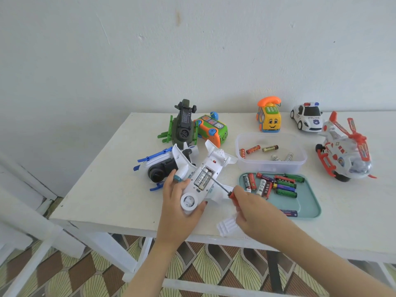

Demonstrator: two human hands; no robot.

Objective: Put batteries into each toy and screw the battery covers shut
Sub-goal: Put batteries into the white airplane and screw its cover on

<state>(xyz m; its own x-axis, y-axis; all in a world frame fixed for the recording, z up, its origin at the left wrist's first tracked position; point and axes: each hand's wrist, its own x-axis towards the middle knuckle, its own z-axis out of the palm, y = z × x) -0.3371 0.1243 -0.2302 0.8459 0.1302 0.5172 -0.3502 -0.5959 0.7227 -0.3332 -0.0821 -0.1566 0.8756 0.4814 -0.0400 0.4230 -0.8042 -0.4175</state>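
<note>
My left hand [177, 198] grips a white toy plane [201, 181] turned belly-up near the table's front edge. Its battery bay is uncovered and holds two batteries [203, 178]. My right hand [254, 207] holds a red-handled screwdriver [222, 188], whose tip points into the bay's right edge. A white ribbed battery cover [227, 226] lies on the table just under my right hand. Loose batteries lie on a teal tray [308, 207] to the right, and a few more sit in a clear plastic tub [271, 165] behind it.
Other toys stand on the white table [102, 185]: a blue-and-white helicopter [158, 166], a green helicopter [183, 127], a green-orange bus [212, 130], a yellow phone car [269, 116], a police car [307, 116], and a red-white helicopter [345, 148]. A wall stands behind.
</note>
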